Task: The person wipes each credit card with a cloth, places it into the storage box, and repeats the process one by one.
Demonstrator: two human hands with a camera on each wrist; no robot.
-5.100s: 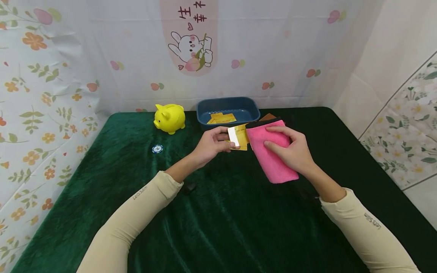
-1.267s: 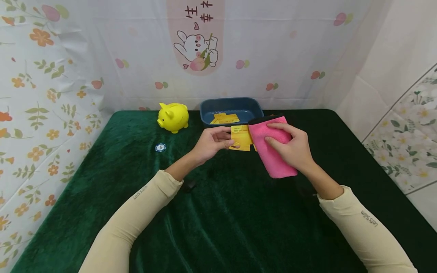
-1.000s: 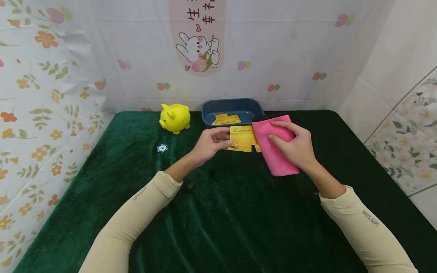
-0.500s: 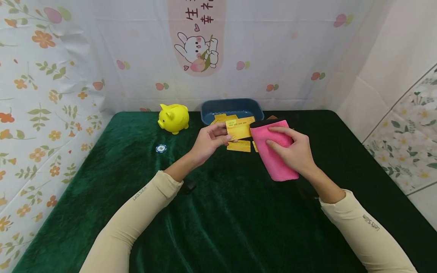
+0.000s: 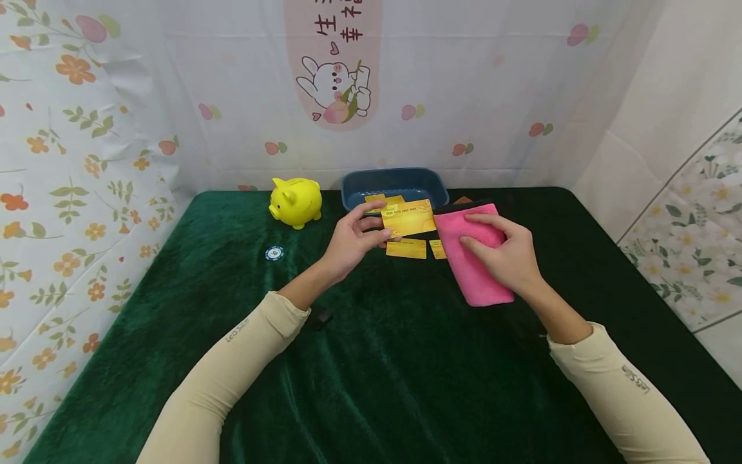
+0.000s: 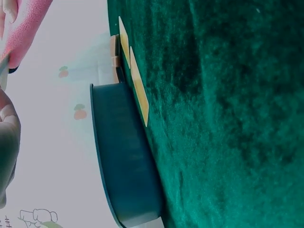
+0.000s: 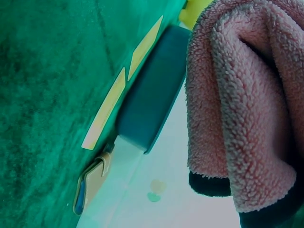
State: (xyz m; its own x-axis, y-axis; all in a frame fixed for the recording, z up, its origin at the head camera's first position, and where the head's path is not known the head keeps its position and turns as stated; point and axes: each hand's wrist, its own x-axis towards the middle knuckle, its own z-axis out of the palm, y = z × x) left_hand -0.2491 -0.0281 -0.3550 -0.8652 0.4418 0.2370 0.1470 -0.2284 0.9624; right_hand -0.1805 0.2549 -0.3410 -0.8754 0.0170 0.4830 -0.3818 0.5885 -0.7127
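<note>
My left hand (image 5: 356,237) pinches a yellow bank card (image 5: 408,219) by its left edge, thumb in front, printed face up. My right hand (image 5: 505,254) grips a folded pink cloth (image 5: 472,270) with a black border. The cloth's left edge meets the card's right edge; whether it wraps behind is hidden. Below the held card, two more yellow cards (image 5: 406,249) (image 5: 438,249) lie on the green tablecloth. The right wrist view is half filled by the fluffy cloth (image 7: 251,109), which hides that hand. Part of the left hand (image 6: 7,142) shows in the left wrist view.
Behind the hands stands a blue basin (image 5: 431,187) with several yellow cards (image 5: 377,198) inside. A yellow piggy bank (image 5: 295,203) and a poker chip (image 5: 274,253) are to the left. A brown wallet (image 7: 95,183) lies beside the basin. A small black object (image 5: 321,316) sits by the left forearm.
In the last second the held card has risen and tilted, uncovering the card on the table below. The cloth has slid right, from over the card to its right edge.
</note>
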